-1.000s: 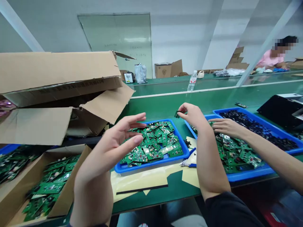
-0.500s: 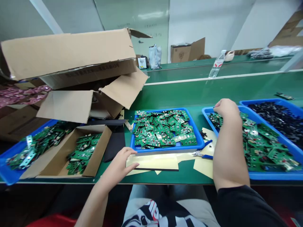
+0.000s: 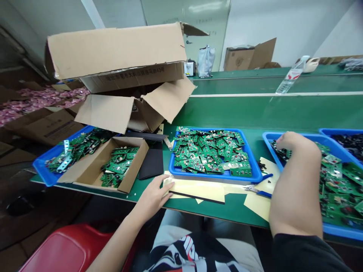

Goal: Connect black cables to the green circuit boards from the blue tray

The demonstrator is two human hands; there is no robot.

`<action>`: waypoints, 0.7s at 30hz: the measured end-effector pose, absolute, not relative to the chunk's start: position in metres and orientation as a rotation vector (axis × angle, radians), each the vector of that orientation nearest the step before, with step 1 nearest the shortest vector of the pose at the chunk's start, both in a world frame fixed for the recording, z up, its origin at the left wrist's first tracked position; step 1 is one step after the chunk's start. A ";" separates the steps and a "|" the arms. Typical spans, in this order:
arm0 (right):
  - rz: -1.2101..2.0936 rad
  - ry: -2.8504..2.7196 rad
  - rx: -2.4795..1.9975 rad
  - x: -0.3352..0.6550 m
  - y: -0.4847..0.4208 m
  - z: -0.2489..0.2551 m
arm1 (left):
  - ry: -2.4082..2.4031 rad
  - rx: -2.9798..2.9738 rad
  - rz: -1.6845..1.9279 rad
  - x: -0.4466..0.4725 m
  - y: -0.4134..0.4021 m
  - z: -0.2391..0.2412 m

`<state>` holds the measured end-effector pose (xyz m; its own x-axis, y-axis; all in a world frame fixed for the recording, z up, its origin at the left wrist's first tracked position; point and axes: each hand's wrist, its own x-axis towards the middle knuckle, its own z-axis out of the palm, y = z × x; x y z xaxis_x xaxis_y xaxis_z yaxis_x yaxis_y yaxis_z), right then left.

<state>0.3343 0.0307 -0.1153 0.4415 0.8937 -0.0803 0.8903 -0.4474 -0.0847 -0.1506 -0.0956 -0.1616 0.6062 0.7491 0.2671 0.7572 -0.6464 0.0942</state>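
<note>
My left hand (image 3: 155, 195) lies on the green table at the left end of a yellow-backed sheet (image 3: 198, 189), fingers stretched out and touching its edge. My right hand (image 3: 286, 142) rests bent at the near left corner of a blue tray (image 3: 269, 141) filled with green circuit boards; its fingers are hidden behind the wrist. Between my arms stands another blue tray (image 3: 256, 175) heaped with green circuit boards (image 3: 211, 153). Blue-handled cutters (image 3: 259, 190) lie on a yellow sheet beside my right forearm.
A small cardboard box (image 3: 136, 173) of boards and a blue tray (image 3: 45, 170) sit at the left. A large open carton (image 3: 119, 60) lies tipped behind them. A water bottle (image 3: 290, 80) stands far right. A red stool (image 3: 70, 249) is below left.
My left hand dropped from mid-air to the yellow sheet. My right hand moved from holding a small part above the trays down into the right tray. Another person's hand left the view, which swung left.
</note>
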 end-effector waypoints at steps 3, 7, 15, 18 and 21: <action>0.447 -1.580 -2.742 0.327 0.023 -0.103 | -1.254 -2.805 -0.437 -0.148 -0.094 -0.162; 0.489 -1.544 -2.700 0.313 0.016 -0.081 | -1.073 -2.834 -0.463 -0.147 -0.088 -0.166; 0.456 -1.963 -2.192 0.224 -0.003 -0.042 | -0.945 -2.822 -0.522 -0.147 -0.084 -0.174; 0.528 -2.501 -1.646 0.164 -0.025 -0.045 | -0.928 -2.808 -0.552 -0.148 -0.087 -0.176; 0.643 -2.931 -1.161 0.108 -0.049 -0.061 | -0.924 -2.800 -0.578 -0.150 -0.090 -0.178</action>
<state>0.1081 -0.0494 -0.0606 -0.7371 0.6415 -0.2127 0.6716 0.6602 -0.3363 -0.1500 -0.0901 -0.1781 0.7379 0.5443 0.3990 0.5968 -0.8023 -0.0092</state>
